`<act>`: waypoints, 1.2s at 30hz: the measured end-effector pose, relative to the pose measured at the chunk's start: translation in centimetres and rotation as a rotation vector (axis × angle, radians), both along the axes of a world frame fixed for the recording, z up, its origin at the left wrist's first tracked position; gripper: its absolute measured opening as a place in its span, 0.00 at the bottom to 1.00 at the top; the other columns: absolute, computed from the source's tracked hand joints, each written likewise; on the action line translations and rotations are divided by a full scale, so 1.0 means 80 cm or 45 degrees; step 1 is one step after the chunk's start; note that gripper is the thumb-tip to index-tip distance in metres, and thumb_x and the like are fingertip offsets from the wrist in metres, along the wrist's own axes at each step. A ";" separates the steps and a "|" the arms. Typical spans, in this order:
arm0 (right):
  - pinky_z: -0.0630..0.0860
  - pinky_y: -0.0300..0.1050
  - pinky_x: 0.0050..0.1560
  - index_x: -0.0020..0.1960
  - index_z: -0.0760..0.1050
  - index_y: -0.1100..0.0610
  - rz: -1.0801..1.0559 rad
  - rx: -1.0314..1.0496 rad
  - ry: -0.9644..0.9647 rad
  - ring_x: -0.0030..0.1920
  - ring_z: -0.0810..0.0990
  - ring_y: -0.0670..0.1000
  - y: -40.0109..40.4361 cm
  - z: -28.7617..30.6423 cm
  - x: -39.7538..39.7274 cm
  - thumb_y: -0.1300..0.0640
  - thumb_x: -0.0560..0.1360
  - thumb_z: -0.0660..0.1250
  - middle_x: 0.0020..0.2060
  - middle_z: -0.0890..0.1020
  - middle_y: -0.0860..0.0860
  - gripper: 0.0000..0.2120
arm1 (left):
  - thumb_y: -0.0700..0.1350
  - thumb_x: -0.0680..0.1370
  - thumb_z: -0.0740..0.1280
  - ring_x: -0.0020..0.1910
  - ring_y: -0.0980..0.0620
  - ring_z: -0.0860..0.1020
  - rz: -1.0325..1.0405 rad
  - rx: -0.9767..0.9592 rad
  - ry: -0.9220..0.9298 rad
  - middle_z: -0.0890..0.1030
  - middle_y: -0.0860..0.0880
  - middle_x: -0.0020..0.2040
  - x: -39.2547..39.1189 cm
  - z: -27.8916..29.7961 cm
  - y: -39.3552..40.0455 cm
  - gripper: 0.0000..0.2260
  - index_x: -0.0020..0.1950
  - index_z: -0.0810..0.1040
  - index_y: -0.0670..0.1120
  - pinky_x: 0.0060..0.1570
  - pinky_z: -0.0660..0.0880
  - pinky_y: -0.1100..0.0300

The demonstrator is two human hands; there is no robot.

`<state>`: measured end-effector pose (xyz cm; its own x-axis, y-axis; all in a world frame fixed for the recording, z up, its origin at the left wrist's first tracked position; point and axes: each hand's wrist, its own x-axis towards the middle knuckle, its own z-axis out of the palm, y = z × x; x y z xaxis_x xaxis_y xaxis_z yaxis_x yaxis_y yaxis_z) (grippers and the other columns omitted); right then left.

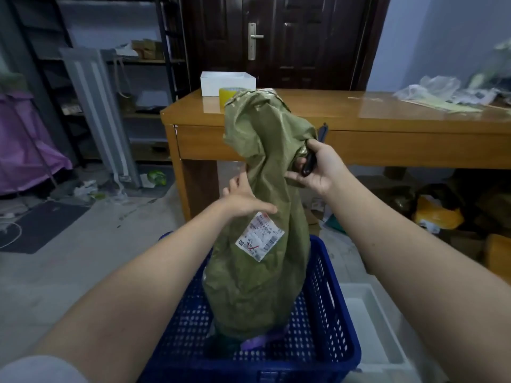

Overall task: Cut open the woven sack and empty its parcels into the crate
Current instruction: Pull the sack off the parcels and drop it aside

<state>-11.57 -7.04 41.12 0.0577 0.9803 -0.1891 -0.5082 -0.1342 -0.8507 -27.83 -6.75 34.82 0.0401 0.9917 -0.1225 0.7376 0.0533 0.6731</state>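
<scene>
Sack point(262, 205) stands upright in crate point(331, 313), open end down.

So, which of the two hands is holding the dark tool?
The right hand grips the dark tool against the green sack; the left hand lies open on it.

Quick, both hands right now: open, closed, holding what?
Left hand: open, fingers pressing flat on the green sack.
Right hand: closed on a dark cutter, also touching the sack.
</scene>
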 end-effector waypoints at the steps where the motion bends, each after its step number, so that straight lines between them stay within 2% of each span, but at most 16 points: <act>1: 0.80 0.65 0.45 0.49 0.75 0.60 0.027 -0.014 0.044 0.26 0.71 0.48 0.000 0.000 0.000 0.53 0.82 0.55 0.34 0.74 0.54 0.13 | 0.55 0.65 0.79 0.76 0.40 0.57 0.050 0.051 -0.049 0.57 0.43 0.78 0.005 -0.004 -0.001 0.58 0.80 0.40 0.47 0.73 0.60 0.44; 4: 0.82 0.55 0.29 0.43 0.73 0.58 0.050 -0.004 0.083 0.22 0.67 0.46 0.002 0.004 -0.002 0.54 0.82 0.55 0.29 0.67 0.51 0.14 | 0.50 0.66 0.79 0.59 0.46 0.78 0.116 0.026 -0.397 0.80 0.47 0.60 0.016 -0.008 0.006 0.41 0.74 0.66 0.41 0.61 0.75 0.53; 6: 0.82 0.56 0.29 0.51 0.75 0.60 0.001 0.021 0.087 0.31 0.76 0.50 0.003 0.005 0.003 0.54 0.82 0.56 0.33 0.72 0.52 0.12 | 0.50 0.72 0.74 0.54 0.46 0.80 0.065 0.039 -0.361 0.83 0.45 0.55 0.018 -0.003 0.003 0.22 0.62 0.79 0.41 0.57 0.76 0.54; 8: 0.82 0.60 0.35 0.58 0.73 0.58 -0.051 0.049 0.092 0.43 0.81 0.55 0.002 0.004 0.013 0.56 0.81 0.58 0.48 0.78 0.55 0.10 | 0.49 0.77 0.68 0.57 0.43 0.80 0.154 0.174 -0.480 0.83 0.44 0.56 0.016 0.013 0.003 0.15 0.59 0.80 0.43 0.59 0.76 0.51; 11: 0.80 0.63 0.48 0.50 0.71 0.54 -0.173 0.168 0.052 0.35 0.73 0.48 0.003 0.016 0.027 0.60 0.81 0.58 0.52 0.77 0.54 0.04 | 0.57 0.70 0.66 0.58 0.44 0.80 0.335 0.333 -0.839 0.83 0.49 0.57 0.002 0.041 0.022 0.23 0.64 0.78 0.50 0.59 0.77 0.49; 13: 0.81 0.60 0.51 0.48 0.71 0.52 -0.200 0.210 -0.031 0.34 0.71 0.47 0.004 0.022 0.026 0.61 0.80 0.59 0.46 0.77 0.52 0.05 | 0.58 0.71 0.64 0.61 0.43 0.78 0.275 0.283 -0.689 0.81 0.48 0.62 -0.003 0.040 0.030 0.26 0.67 0.76 0.51 0.63 0.74 0.47; 15: 0.81 0.57 0.51 0.48 0.71 0.53 -0.162 0.170 -0.124 0.33 0.70 0.46 0.003 0.018 0.018 0.60 0.79 0.61 0.41 0.75 0.51 0.04 | 0.53 0.78 0.62 0.63 0.43 0.76 0.199 0.144 -0.539 0.80 0.46 0.63 -0.002 0.026 0.024 0.20 0.68 0.76 0.48 0.66 0.71 0.49; 17: 0.81 0.54 0.51 0.47 0.71 0.53 -0.134 0.113 -0.152 0.32 0.69 0.46 0.005 0.009 0.013 0.60 0.80 0.61 0.40 0.75 0.51 0.04 | 0.55 0.77 0.60 0.62 0.42 0.77 0.258 0.153 -0.592 0.81 0.46 0.62 -0.003 0.020 0.018 0.21 0.66 0.76 0.49 0.65 0.72 0.48; 20: 0.79 0.42 0.39 0.48 0.72 0.55 -0.182 0.161 -0.092 0.29 0.68 0.45 0.003 0.007 0.014 0.61 0.79 0.64 0.39 0.76 0.52 0.03 | 0.56 0.77 0.59 0.61 0.42 0.77 0.278 0.191 -0.590 0.80 0.45 0.63 -0.010 0.021 0.027 0.22 0.69 0.74 0.48 0.65 0.71 0.48; 24: 0.74 0.43 0.40 0.62 0.76 0.53 -0.290 0.231 -0.301 0.45 0.78 0.49 0.001 -0.005 0.023 0.68 0.71 0.70 0.56 0.81 0.50 0.22 | 0.56 0.79 0.60 0.62 0.43 0.75 0.270 0.026 -0.716 0.78 0.46 0.64 -0.014 0.019 0.024 0.25 0.73 0.70 0.46 0.60 0.70 0.53; 26: 0.76 0.47 0.51 0.65 0.74 0.50 -0.411 0.235 -0.393 0.56 0.79 0.50 0.000 -0.019 0.029 0.69 0.68 0.70 0.61 0.77 0.47 0.28 | 0.57 0.76 0.62 0.60 0.44 0.77 0.301 -0.025 -0.838 0.79 0.45 0.63 -0.022 0.021 0.031 0.29 0.74 0.67 0.45 0.59 0.73 0.53; 28: 0.75 0.51 0.59 0.67 0.73 0.48 -0.500 0.205 -0.440 0.62 0.77 0.53 -0.001 -0.033 0.034 0.70 0.68 0.69 0.62 0.76 0.47 0.31 | 0.56 0.76 0.64 0.54 0.46 0.81 0.307 -0.046 -0.984 0.82 0.44 0.58 -0.029 0.029 0.033 0.27 0.71 0.70 0.43 0.51 0.77 0.55; 30: 0.75 0.49 0.53 0.67 0.72 0.49 -0.490 0.157 -0.464 0.60 0.78 0.54 -0.002 -0.047 0.036 0.71 0.68 0.68 0.63 0.76 0.49 0.31 | 0.52 0.80 0.63 0.50 0.46 0.82 0.253 -0.084 -1.105 0.84 0.43 0.53 -0.034 0.034 0.030 0.18 0.65 0.76 0.43 0.48 0.78 0.56; 32: 0.74 0.44 0.41 0.66 0.71 0.53 -0.419 0.108 -0.433 0.44 0.79 0.51 -0.005 -0.061 0.031 0.71 0.69 0.68 0.60 0.77 0.53 0.29 | 0.49 0.82 0.59 0.50 0.46 0.82 0.183 -0.137 -1.190 0.84 0.43 0.50 -0.039 0.032 0.029 0.14 0.59 0.79 0.42 0.54 0.77 0.53; 34: 0.69 0.41 0.29 0.64 0.72 0.55 -0.302 0.046 -0.508 0.32 0.72 0.48 -0.006 -0.076 0.022 0.69 0.69 0.71 0.53 0.78 0.55 0.26 | 0.48 0.83 0.58 0.49 0.45 0.82 0.164 -0.162 -1.220 0.84 0.43 0.49 -0.042 0.027 0.026 0.13 0.54 0.79 0.43 0.54 0.77 0.52; 36: 0.69 0.37 0.25 0.56 0.72 0.54 -0.140 0.008 -0.646 0.30 0.72 0.47 -0.008 -0.090 0.013 0.66 0.67 0.75 0.44 0.79 0.51 0.21 | 0.48 0.84 0.57 0.49 0.45 0.82 0.154 -0.176 -1.249 0.84 0.43 0.48 -0.045 0.022 0.025 0.13 0.52 0.79 0.42 0.52 0.77 0.52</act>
